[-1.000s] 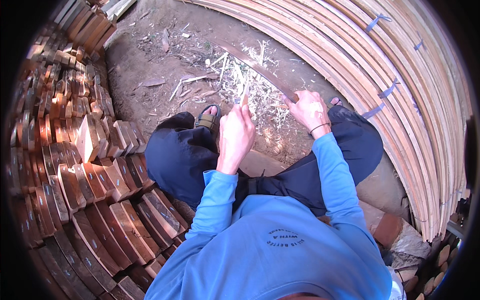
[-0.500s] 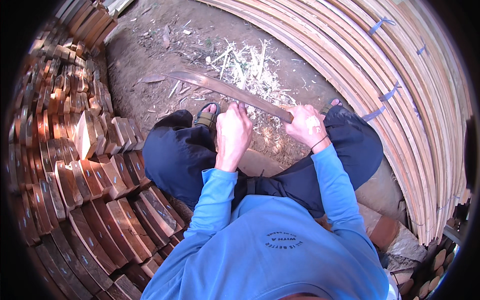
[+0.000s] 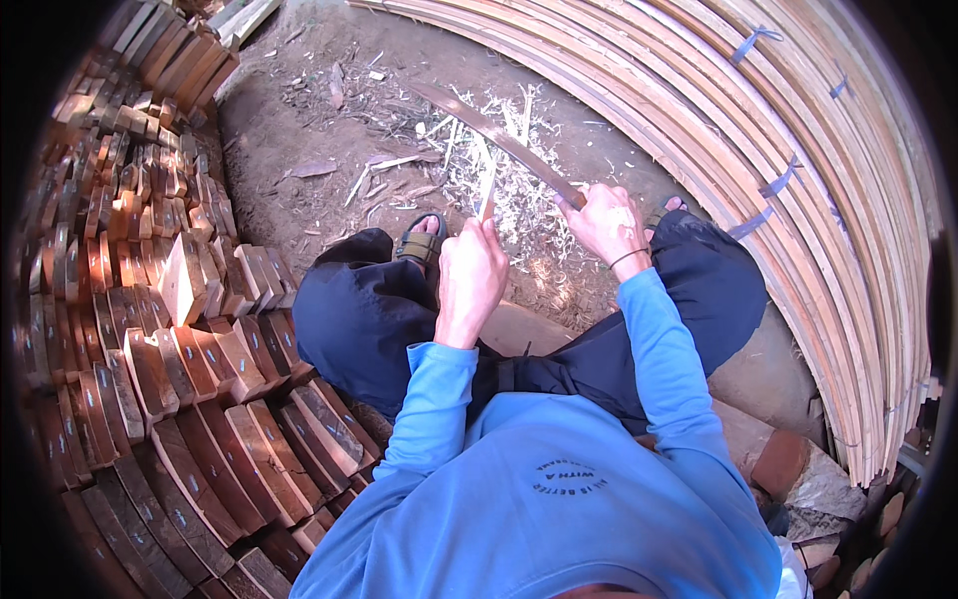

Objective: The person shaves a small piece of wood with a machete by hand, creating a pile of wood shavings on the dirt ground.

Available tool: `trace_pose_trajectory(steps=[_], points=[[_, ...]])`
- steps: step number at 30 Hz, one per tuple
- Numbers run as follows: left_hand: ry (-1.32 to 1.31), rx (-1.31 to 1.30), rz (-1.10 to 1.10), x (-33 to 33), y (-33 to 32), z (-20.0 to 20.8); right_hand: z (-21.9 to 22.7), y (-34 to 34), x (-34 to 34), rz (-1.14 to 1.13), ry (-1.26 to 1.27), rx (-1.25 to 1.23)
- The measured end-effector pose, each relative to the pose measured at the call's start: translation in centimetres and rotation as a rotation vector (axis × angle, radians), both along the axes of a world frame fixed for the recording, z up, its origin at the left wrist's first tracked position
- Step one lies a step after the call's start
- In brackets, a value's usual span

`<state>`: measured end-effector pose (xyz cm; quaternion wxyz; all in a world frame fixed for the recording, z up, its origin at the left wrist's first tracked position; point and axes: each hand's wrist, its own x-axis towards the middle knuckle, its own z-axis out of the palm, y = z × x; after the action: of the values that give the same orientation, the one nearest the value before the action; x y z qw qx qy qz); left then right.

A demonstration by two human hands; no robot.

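Observation:
In my right hand (image 3: 606, 228) is a machete (image 3: 504, 143), its fingers wrapped round the handle end. The long brownish blade slants up and to the left, with its tip over the ground. My left hand (image 3: 469, 278) is closed on a thin pale wooden stick (image 3: 487, 197), whose tip pokes out beyond the fingers. A gap separates the blade from the left hand. Behind both lies a heap of pale wood shavings (image 3: 519, 165) on the dirt. The stick's lower part is hidden by the left hand.
Stacked short wooden blocks (image 3: 190, 374) fill the left side. Long pale wooden strips (image 3: 738, 130), tied with blue bands, curve along the right. My knees in dark trousers (image 3: 344, 290) flank the hands, and sandalled feet rest on the dirt ground (image 3: 299, 110).
The machete has moved up and to the right, away from my left hand, and its blade points more steeply. The pale stick now shows beyond my left fingers.

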<state>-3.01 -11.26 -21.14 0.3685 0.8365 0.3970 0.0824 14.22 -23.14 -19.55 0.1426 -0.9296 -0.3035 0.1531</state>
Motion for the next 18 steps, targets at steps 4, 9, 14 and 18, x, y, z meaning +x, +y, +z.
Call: trace_pose_trajectory(steps=[4, 9, 14, 18], points=[[-0.322, 0.197, 0.049, -0.4, 0.3, -1.7, 1.7, -1.5, -1.6, 0.139, 0.085, 0.092], [-0.069, 0.155, -0.056, -0.4, 0.7, -1.8, 2.5, -2.9, -2.6, 0.243, 0.127, 0.068], [-0.188, 0.108, -0.004, -0.1, 0.7, -2.3, 0.1, -2.0, -2.3, 0.162, 0.07, 0.042], [-0.095, 0.166, 0.006, 0.0, 0.4, 0.2, -0.4, -0.9, -2.5, 0.127, 0.056, 0.008]])
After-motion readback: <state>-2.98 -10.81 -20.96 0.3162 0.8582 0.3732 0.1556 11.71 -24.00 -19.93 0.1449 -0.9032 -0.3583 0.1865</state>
